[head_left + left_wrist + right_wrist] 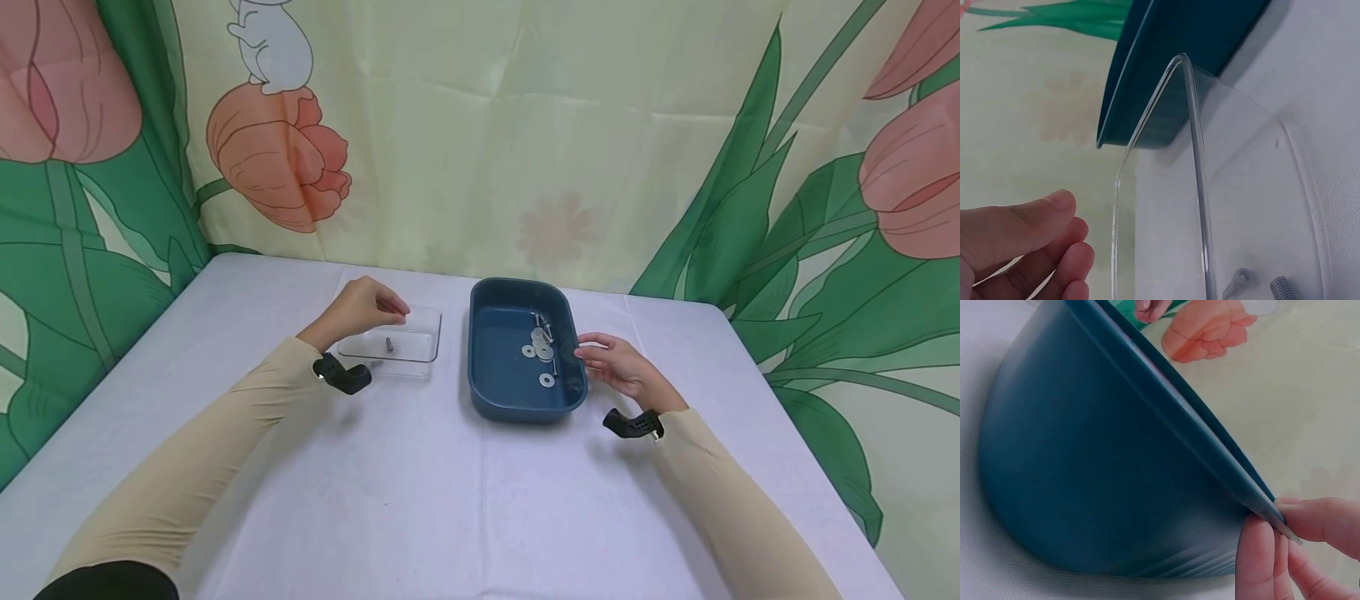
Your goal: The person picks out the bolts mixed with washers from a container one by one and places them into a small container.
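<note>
My left hand (363, 308) hangs over a clear plastic box (435, 353), its thumb and fingertips drawn close together. Nothing shows between them in the left wrist view. Inside that box lies a small grey screw (389, 344); the left wrist view shows a threaded shank (1283, 289) and a screw head (1239, 281) at the bottom. To the right stands a deep blue tub (493, 358). My right hand (618, 367) pinches the tub's right rim between thumb and fingers. Several flat washers (547, 380) and several screws (546, 327) lie along the tub's right side.
A white cloth (420, 492) covers the table under both containers. Behind the table hangs a curtain (450, 150) printed with tulips and leaves. The tub stands just right of the clear box, with a narrow gap between them.
</note>
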A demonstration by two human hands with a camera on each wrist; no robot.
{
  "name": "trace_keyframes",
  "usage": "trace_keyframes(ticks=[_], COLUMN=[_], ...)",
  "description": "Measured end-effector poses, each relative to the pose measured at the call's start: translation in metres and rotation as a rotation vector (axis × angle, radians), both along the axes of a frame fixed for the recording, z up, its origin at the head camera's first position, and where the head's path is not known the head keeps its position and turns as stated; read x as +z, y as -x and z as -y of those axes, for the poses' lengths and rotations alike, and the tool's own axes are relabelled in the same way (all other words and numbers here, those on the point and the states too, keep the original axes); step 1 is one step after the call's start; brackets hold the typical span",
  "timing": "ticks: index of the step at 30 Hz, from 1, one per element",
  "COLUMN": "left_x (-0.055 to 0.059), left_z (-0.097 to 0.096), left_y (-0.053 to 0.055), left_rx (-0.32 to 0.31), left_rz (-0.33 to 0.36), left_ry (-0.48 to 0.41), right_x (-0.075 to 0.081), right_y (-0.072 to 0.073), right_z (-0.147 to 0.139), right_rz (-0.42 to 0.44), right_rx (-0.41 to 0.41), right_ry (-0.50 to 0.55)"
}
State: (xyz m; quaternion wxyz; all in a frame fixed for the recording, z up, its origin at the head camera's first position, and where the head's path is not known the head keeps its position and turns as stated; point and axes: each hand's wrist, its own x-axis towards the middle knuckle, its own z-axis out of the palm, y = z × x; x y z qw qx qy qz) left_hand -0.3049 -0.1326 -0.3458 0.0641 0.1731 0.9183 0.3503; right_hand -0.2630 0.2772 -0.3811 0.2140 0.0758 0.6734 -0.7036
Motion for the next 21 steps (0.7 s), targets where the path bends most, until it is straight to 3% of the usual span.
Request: trace_keyframes(ticks=[9, 14, 21], left_x=[0.005, 0.007, 0.010], left_z=[0.000, -0.001, -0.018], left_y=[-0.002, -0.004, -0.006], left_rx=[-0.006, -0.029, -0.066], left_rz=[0.033, 0.017, 0.000], left_ry=[0.006, -0.007, -0.031], right_x=[0.001, 0.001, 0.002], right_y=[0.000, 0.000, -0.001], right_z=[0.001, 0.002, 0.001], right_rz=[0.008, 0.007, 0.003], right_rx=[-0.015, -0.013, -0.007], right_ry=[0.007, 0.007, -0.003])
